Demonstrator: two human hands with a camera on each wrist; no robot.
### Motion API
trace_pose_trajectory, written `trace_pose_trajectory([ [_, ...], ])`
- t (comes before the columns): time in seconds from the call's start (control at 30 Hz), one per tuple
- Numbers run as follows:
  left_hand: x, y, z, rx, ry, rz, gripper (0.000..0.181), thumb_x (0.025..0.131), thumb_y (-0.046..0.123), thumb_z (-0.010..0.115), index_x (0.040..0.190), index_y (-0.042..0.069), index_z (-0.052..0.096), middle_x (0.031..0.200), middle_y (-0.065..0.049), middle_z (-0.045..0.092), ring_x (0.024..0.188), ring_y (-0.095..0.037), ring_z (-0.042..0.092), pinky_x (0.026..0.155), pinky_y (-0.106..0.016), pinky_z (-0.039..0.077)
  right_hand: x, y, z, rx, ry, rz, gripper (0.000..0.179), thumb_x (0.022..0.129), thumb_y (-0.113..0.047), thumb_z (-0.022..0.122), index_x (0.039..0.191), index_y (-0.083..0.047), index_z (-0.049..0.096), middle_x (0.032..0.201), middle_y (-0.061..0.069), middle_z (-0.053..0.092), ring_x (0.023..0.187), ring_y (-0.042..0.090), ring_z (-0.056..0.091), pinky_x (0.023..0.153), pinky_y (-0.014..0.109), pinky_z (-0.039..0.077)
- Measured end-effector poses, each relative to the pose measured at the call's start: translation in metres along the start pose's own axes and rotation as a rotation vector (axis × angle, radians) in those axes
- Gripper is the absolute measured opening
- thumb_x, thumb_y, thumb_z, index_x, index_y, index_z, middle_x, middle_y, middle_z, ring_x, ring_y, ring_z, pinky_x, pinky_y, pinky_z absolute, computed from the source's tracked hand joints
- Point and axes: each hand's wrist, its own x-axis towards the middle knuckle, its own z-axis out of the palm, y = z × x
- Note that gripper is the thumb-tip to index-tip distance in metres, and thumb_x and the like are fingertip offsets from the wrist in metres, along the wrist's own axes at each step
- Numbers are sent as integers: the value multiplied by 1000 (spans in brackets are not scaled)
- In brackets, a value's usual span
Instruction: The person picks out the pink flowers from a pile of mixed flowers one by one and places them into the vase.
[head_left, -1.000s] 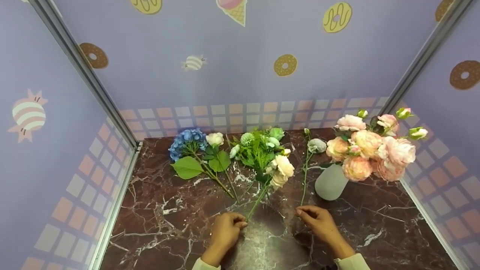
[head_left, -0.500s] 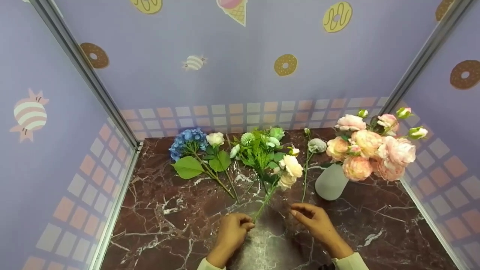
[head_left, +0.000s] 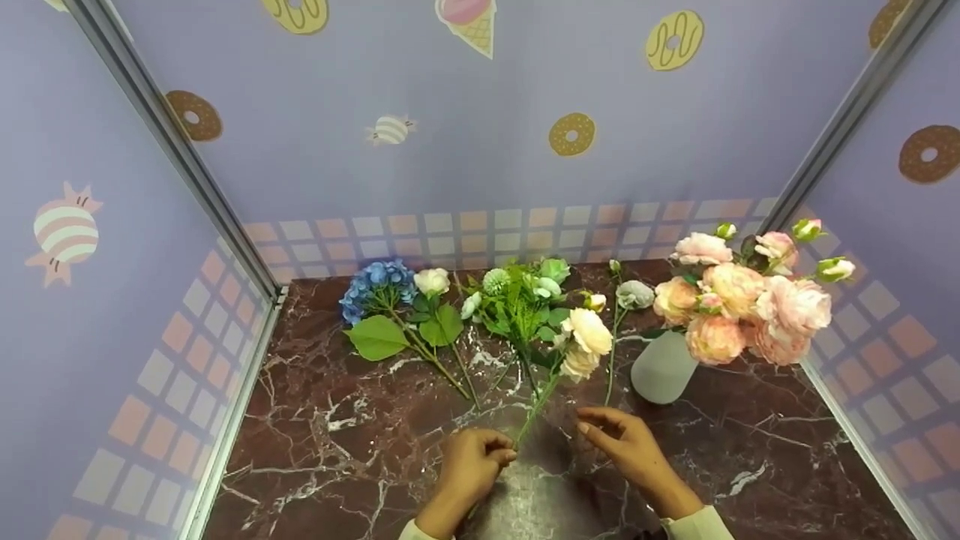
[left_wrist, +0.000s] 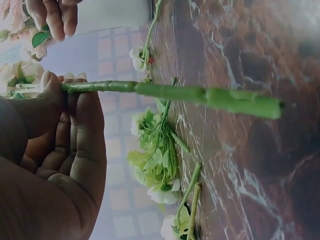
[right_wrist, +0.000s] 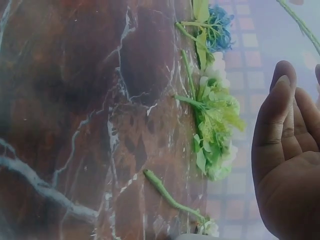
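Note:
My left hand (head_left: 471, 466) pinches the green stem of a cream flower (head_left: 588, 331) between thumb and fingers. Its heads lean up and to the right, overlapping the greenery behind in the head view. In the left wrist view the cut lower end of the stem (left_wrist: 170, 92) sticks out past the fingertips over the table. To the right of that stem is my right hand (head_left: 628, 452), thumb and fingers loosely bent and apart, holding nothing. A single pale flower (head_left: 635, 295) lies beyond the right hand, its stem end close to the fingertips.
A white vase (head_left: 662, 369) with peach and pink flowers (head_left: 731, 289) stands at the right. Along the back of the marbled table (head_left: 322, 465) lie a blue hydrangea (head_left: 379, 289), a white rose (head_left: 432, 281) and a green bunch (head_left: 517, 300). Patterned walls enclose three sides.
The left hand has shifted to the right, taking the cream flower along. My right hand has drawn slightly left, away from the pale flower's stem end.

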Motion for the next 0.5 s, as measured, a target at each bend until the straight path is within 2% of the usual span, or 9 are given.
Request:
trace_pose_trajectory([
  [0.2,-3,6,7,-43,-30,8,6,90,12,94,91,10,88,87,-3,87,76,-5,75,70,-22,60,3,-8,1,48,-62,-45,49,115,-9,65,153,20,54,139,40,72,87,4,79,70,27,68],
  [0.33,-3,11,11,-72,-48,1,6,90,10,94,91,9,88,88,-4,87,76,-1,71,71,-21,58,3,-12,3,87,-95,-23,53,115,-13,65,154,21,51,142,36,73,90,5,79,69,24,65],
  [0.5,-4,13,16,-115,-73,0,4,91,7,92,91,8,88,87,-4,86,74,2,67,69,-21,58,2,-13,7,94,-101,-40,49,116,-12,65,152,20,55,137,27,79,92,6,79,69,22,62],
])
